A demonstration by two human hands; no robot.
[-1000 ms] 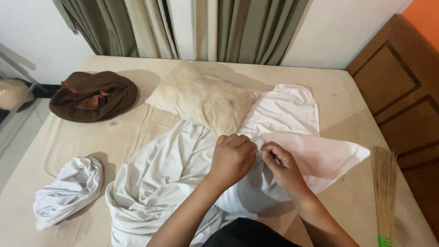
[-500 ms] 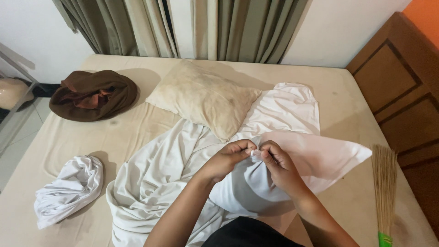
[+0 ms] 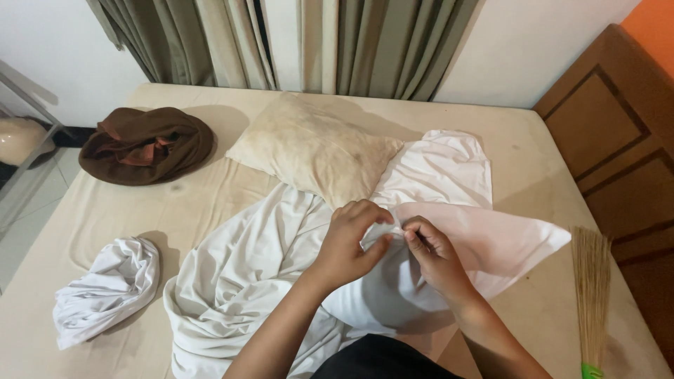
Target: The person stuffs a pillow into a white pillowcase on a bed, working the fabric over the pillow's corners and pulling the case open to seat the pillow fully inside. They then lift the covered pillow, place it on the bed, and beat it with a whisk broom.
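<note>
Head view | two hands seen: left hand (image 3: 354,238) and right hand (image 3: 432,256), both grips pinched closed on one bunched fold of one white sheet (image 3: 260,281) spread mid-bed (image 3: 540,161) | one stained pillow (image 3: 316,151) behind | one brown bundle (image 3: 144,144), one small white cloth (image 3: 105,288) at left | one broom (image 3: 593,288) at right

Head view, down over bed (image 3: 175,210)
</note>
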